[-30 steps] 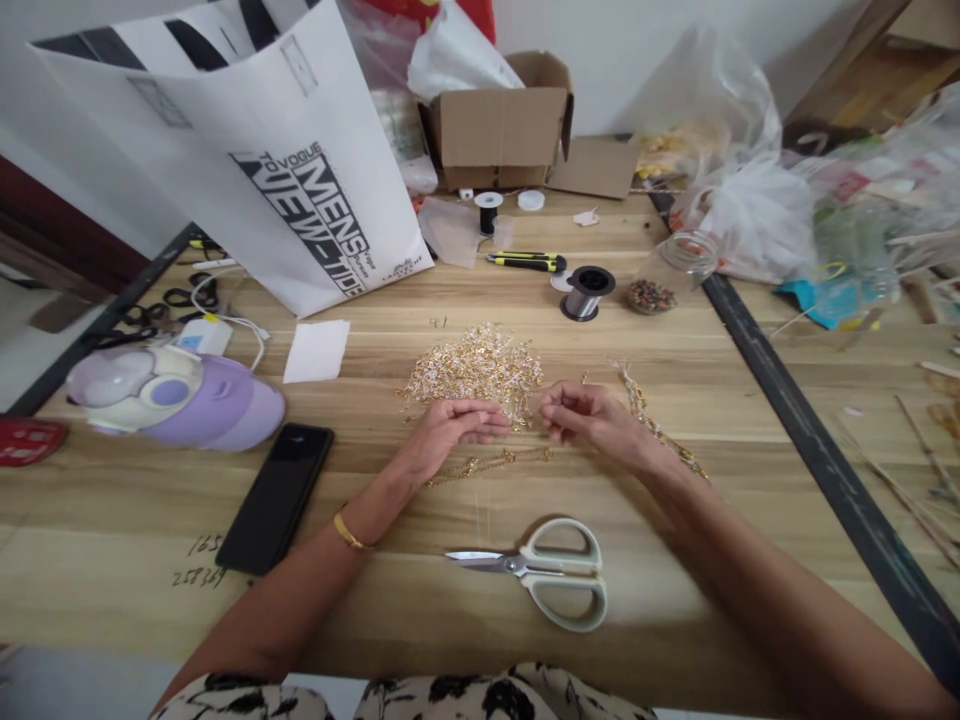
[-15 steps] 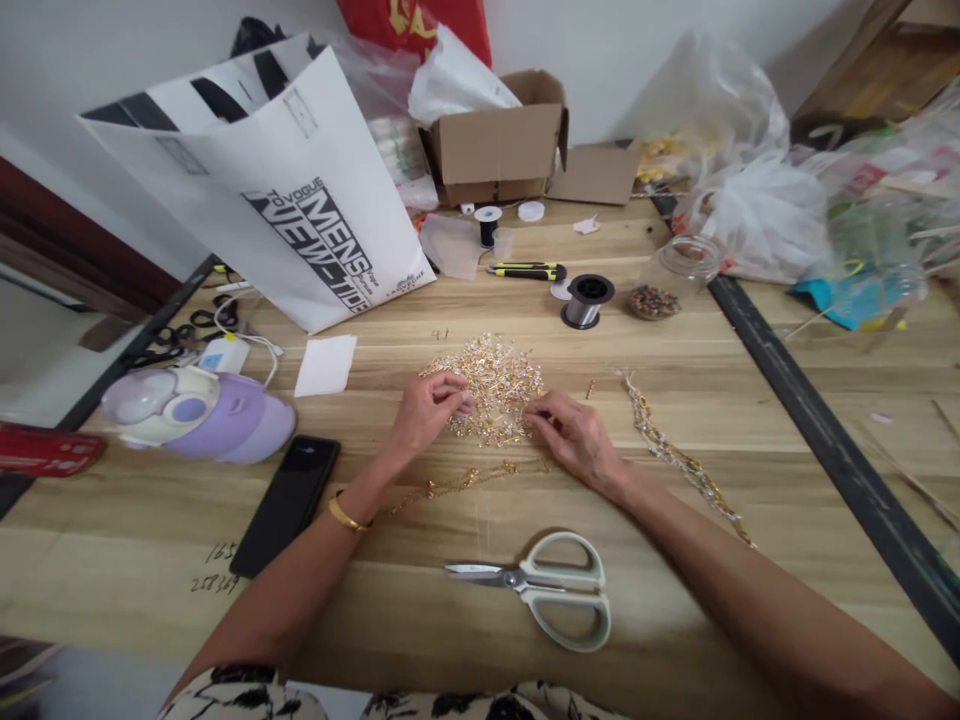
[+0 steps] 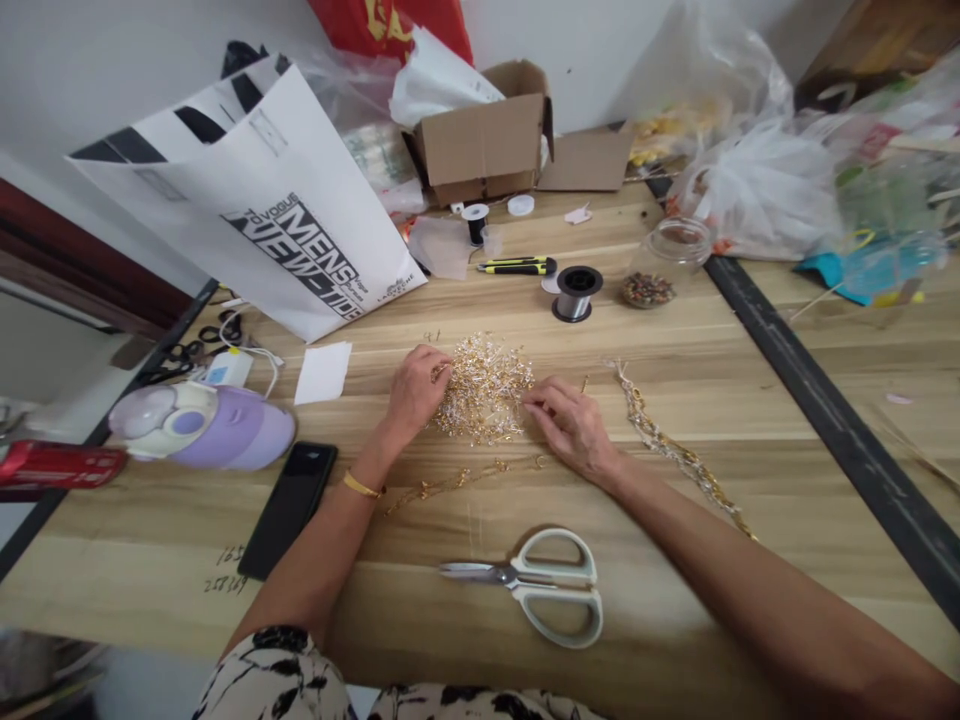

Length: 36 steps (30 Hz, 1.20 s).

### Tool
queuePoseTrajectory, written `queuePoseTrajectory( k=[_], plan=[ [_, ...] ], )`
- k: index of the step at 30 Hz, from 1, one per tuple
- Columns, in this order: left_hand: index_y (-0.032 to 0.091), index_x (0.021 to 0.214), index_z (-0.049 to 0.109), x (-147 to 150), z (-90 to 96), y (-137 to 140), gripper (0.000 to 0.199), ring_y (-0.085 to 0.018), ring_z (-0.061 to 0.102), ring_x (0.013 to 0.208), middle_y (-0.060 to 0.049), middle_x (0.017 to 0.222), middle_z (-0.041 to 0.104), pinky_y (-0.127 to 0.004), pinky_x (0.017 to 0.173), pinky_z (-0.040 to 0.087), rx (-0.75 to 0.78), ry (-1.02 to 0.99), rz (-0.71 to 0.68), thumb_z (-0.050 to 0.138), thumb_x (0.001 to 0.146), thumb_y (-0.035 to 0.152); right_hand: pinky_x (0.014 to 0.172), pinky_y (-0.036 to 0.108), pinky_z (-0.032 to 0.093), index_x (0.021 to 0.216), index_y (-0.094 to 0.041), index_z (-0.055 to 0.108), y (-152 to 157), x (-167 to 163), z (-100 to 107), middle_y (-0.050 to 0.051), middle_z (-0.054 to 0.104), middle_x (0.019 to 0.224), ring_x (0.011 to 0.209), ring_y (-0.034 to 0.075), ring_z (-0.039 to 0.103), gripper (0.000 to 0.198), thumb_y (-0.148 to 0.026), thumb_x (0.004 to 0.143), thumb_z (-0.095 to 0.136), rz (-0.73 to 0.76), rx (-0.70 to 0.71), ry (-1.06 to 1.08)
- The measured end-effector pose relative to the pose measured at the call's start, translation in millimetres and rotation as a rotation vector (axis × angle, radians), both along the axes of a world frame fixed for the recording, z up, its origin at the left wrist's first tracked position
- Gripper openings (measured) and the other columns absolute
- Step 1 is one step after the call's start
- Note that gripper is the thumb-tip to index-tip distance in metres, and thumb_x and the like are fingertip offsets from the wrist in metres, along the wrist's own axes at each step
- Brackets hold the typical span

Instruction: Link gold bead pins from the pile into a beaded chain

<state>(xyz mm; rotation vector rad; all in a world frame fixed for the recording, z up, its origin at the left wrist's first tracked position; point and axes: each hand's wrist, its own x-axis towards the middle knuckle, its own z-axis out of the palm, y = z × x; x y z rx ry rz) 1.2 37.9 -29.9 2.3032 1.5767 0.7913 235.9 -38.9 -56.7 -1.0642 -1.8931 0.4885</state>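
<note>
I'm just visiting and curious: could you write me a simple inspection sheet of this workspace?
Surface: wood-grain table, with handwritten numbers near the phone.
Work things: loose pile of tiny gold and clear pieces; gold chain nearer the wearer; gold-and-clear strand to the right.
Clutter: scissors, purple bottle, yellow-black cutter, wire spool, glass jar partly filled with small beads.
Hands: left at the pile's left edge, right at its right edge; anything pinched is too small to tell.
Cables: white cable behind the bottle.
Surroundings: large white bag, open cardboard box, plastic bags.
</note>
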Motion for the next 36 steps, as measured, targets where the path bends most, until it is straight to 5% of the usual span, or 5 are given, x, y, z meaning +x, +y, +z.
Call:
queuePoseTrajectory(
  k=[12, 36],
  plan=[
    [0.019, 0.1, 0.07, 33.7, 10.7, -61.2, 0.02, -0.021, 0.058, 0.094, -0.007, 0.096, 0.067, -0.037, 0.091, 0.043, -0.13, -0.086, -0.348, 0.065, 0.081, 0.022, 0.072, 0.03, 0.047, 0.095, -0.018, 0.061, -3.2, -3.1, -4.4, 0.009, 0.063, 0.092, 0.081, 0.018, 0.059, 0.019, -0.025, 0.096, 0.043, 0.091, 0.086, -0.193],
    [0.016, 0.072, 0.065, 37.2, -2.0, -63.8, 0.015, -0.016, 0.058, 0.071, -0.004, 0.072, 0.067, -0.029, 0.071, 0.044, -0.129, -0.246, -0.354, 0.057, 0.085, 0.018, 0.066, 0.026, 0.048, 0.096, -0.017, 0.06, -1.9, -5.1, -6.4, 0.006, 0.063, 0.086, 0.075, 0.015, 0.059, 0.013, -0.023, 0.095, 0.048, 0.135, 0.168, -0.229]
  ],
)
